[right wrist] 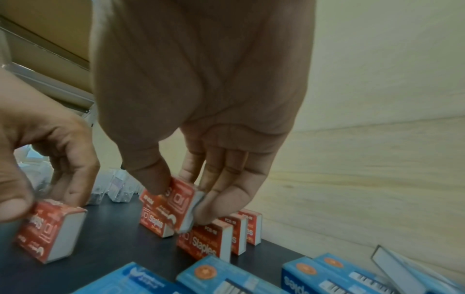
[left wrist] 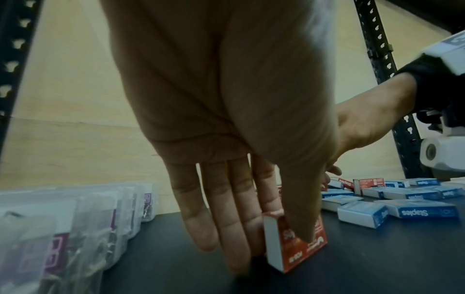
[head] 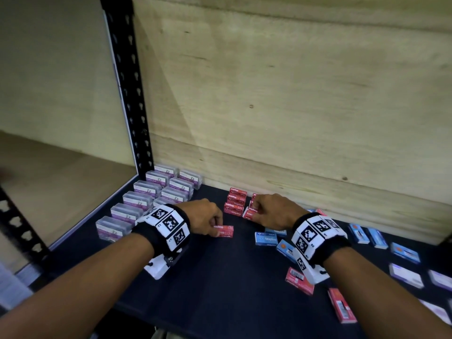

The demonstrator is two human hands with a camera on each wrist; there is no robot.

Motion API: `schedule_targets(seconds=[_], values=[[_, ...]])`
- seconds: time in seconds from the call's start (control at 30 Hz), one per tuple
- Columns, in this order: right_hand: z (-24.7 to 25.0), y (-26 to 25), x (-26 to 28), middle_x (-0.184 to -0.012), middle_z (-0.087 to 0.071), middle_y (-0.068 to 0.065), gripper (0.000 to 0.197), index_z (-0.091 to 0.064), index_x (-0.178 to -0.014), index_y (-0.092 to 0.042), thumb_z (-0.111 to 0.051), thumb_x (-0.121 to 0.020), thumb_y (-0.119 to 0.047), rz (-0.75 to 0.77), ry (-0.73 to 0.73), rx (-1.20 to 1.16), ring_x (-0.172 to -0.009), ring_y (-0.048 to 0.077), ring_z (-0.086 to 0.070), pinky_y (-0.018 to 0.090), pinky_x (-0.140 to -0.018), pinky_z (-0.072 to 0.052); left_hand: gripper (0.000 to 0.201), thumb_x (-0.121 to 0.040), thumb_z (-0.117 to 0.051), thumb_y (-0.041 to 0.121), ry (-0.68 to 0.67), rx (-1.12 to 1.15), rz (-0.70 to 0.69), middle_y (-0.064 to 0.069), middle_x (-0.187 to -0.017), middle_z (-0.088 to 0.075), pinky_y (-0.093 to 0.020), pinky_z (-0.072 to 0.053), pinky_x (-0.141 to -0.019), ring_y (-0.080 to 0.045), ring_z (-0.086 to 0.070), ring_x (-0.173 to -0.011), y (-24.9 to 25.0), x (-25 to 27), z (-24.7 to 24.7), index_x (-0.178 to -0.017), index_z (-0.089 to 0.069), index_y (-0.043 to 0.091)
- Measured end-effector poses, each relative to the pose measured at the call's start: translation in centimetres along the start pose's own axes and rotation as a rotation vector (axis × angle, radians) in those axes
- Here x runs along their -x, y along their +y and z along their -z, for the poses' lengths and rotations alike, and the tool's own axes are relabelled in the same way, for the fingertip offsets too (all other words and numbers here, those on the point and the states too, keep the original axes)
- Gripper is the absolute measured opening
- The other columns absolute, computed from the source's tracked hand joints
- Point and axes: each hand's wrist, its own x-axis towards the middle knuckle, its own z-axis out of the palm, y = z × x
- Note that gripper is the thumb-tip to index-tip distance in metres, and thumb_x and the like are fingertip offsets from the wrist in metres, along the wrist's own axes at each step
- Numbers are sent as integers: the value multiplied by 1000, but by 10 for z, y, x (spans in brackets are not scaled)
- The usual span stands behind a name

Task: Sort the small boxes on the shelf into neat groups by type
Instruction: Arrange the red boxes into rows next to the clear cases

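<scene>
My left hand (head: 213, 222) pinches a red staples box (head: 223, 231) standing on the dark shelf (head: 220, 277); in the left wrist view thumb and fingers clasp this red box (left wrist: 299, 246). My right hand (head: 256, 206) pinches another red staples box (right wrist: 182, 201), tilted, just above the rows of red boxes (head: 235, 203) near the back wall. In the right wrist view those red rows (right wrist: 221, 236) stand below the held box. Clear paper-clip cases (head: 146, 194) sit in two neat rows at the left. Blue staples boxes (head: 266, 238) lie scattered to the right.
A black perforated upright (head: 127, 81) stands at the left, with a plywood back wall (head: 293, 106) behind. Loose red boxes (head: 341, 305), blue boxes (head: 404, 252) and white-purple boxes (head: 406, 275) lie at the right front of the shelf.
</scene>
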Motion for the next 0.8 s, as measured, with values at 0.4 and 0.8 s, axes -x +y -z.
schedule_targets(seconds=[0.4,0.8], values=[[9,5,2,-91,-59,-3,19,-51,-89,-26,-67,-85,-35,32,22,-36,-84,19,-59,34,-74,-50,41,-87,-70,27,44,-77,-116,6,-115,-66,-22,-46,-83,-13,-62,-101,12,-5,-1,-127,-61,29],[11,2,2,-94,-63,-4,24,-61,-99,-25,-74,-81,-16,22,-5,-16,-88,17,-63,27,-73,-48,26,-92,-62,20,258,150,-96,0,-106,-63,-28,-48,-72,-15,-60,-81,11,-7,3,-115,-50,26]])
